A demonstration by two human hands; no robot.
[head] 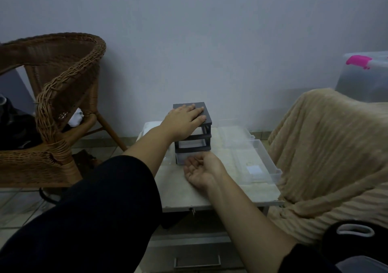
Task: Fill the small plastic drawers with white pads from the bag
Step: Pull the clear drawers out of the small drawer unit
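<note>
The bottom drawer (pixel 181 157) should be pulled out straight and slowly, while the drawer box (pixel 207 123) is held down so it is not dragged along the table (pixel 189 197). The left hand (pixel 184 117) is laid flat on top of the box, fingers (pixel 197 113) straight. The right hand (pixel 200 172) is turned palm up at the bottom drawer's front, fingers curled. Whether the drawer is gripped cannot be told. One white pad (pixel 254 170) is seen in a clear drawer (pixel 270 167) taken out, near the box.
</note>
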